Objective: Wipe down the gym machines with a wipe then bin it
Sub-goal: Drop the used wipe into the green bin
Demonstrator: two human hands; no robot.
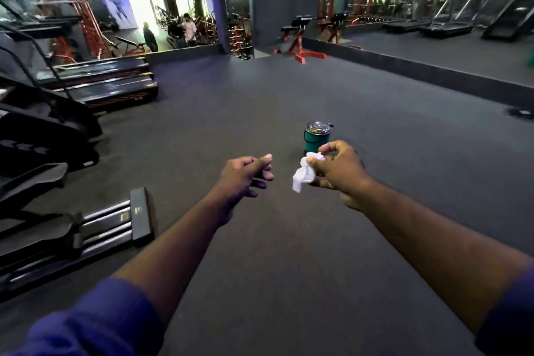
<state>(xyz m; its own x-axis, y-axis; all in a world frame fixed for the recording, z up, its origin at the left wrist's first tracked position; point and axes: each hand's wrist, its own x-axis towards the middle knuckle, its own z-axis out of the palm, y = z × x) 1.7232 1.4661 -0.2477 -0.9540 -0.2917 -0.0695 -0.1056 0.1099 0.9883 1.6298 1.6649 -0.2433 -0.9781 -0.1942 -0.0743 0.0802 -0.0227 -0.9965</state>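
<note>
White wipe (301, 176) in curled right hand (342, 172)

Here's the wipe (300, 178), crumpled, soft, tissue-like; bin (313, 140) at its twelve o'clock, glossy green body, shiny lid; floor (289, 254) matt, fine-grained; machine rails (107, 215) at eight o'clock, polished metal.
</note>
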